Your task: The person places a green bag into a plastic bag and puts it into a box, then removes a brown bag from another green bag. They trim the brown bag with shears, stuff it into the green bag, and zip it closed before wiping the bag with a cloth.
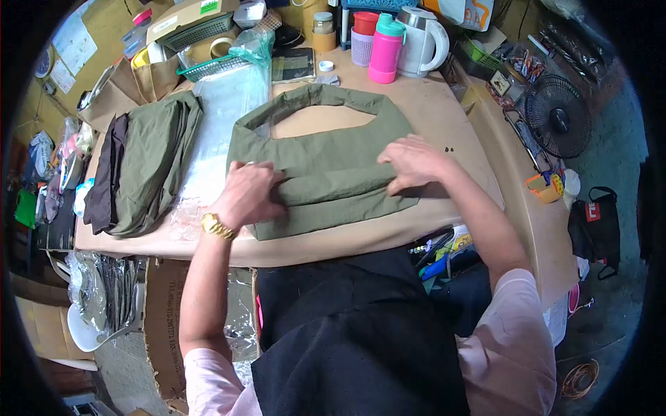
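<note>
A green fabric bag (pixel 326 149) with a wide looped strap lies flat on the tan table (pixel 444 114), its strap pointing away from me. A raised fold runs across its lower part. My left hand (pixel 250 193), with a gold watch at the wrist, grips the left end of that fold, fingers curled and partly hidden. My right hand (pixel 414 165) pinches the fold's right end between thumb and fingers. Left of the bag, a pile of folded green fabric (pixel 156 156) with a dark brown piece (pixel 109 173) rests on the table.
Clear plastic sheets (pixel 222 132) lie between pile and bag. Along the back stand a pink bottle (pixel 386 52), a kettle (pixel 420 45), a jar (pixel 323 28) and a green basket (pixel 211 66). A black fan (pixel 557 114) is at the right.
</note>
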Motion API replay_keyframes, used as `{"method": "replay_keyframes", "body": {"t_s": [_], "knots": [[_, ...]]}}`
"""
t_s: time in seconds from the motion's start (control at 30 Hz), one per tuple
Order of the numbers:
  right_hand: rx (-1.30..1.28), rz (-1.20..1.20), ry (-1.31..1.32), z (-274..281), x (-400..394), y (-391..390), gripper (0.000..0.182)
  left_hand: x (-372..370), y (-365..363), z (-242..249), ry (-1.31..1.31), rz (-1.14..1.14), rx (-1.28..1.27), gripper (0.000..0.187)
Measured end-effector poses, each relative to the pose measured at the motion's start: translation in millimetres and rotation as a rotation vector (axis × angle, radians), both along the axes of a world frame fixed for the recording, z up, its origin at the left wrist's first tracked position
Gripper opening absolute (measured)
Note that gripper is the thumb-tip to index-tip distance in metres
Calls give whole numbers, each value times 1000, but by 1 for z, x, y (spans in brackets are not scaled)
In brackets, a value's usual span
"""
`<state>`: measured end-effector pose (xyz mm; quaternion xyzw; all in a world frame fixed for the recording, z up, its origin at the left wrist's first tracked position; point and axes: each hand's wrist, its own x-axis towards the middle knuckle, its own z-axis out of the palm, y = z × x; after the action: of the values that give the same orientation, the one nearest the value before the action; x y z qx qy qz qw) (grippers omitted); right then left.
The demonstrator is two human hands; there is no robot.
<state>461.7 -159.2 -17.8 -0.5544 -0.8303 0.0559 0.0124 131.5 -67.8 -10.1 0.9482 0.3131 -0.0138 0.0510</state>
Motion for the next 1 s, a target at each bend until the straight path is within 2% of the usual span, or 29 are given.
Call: {"method": "replay_keyframes", "body": {"t_s": [0.03, 0.07, 0.1, 0.13, 0.17, 0.2, 0.23, 0.3, 0.37, 0.43, 0.53, 0.6, 0.73, 0.9, 0.93, 0.97, 1.0], "knots": [[-79, -75, -13, 8, 5, -6, 45, -13, -1, -8, -114, 5, 32, 48], [-157, -149, -25, 14, 11, -11, 42, -23, -4, -10, -114, 10, 28, 48], [-159, -145, -25, 14, 19, -16, 42, -32, -7, -9, -236, 47, -52, 41], [-144, -168, 191, 12, 26, -25, 41, -37, -10, -7, -357, 83, -133, 35], [-132, -192, 405, 11, 27, -33, 43, -40, -16, -3, -354, 85, -138, 35], [-170, -253, 477, 14, 25, -39, 40, -42, -21, 2, -319, 154, -183, 30], [-174, -256, 479, 8, 28, -44, 40, -44, -25, 3, -283, 221, -226, 27], [-193, -289, 491, -7, 36, -49, 31, -50, -24, -22, -333, 183, -232, 24], [-161, -317, 452, -25, 31, -57, 27, -51, -20, -52, -432, 90, -83, 22], [391, -54, 223, -62, 34, -61, 27, -53, -19, -86, -471, 48, 93, 24], [407, -50, 171, -81, 30, -68, 27, -50, -27, -101, -483, 70, 73, 25], [427, -61, 165, -81, 29, -68, 27, -50, -22, -98, -351, 40, 98, 25], [417, -97, 106, -76, 26, -69, 28, -54, -22, -97, -360, 43, 139, 22], [419, -233, 80, -77, 30, -80, 30, -82, -22, -82, -319, 298, 33, 15], [365, -300, 103, -75, 30, -83, 30, -80, -30, -69, -234, 348, -23, 14], [308, -367, 123, -71, 28, -86, 30, -75, -39, -63, -232, 353, -24, 14], [307, -363, 123, -62, 24, -93, 30, -70, -50, -60, -286, 341, 79, 16]]}}
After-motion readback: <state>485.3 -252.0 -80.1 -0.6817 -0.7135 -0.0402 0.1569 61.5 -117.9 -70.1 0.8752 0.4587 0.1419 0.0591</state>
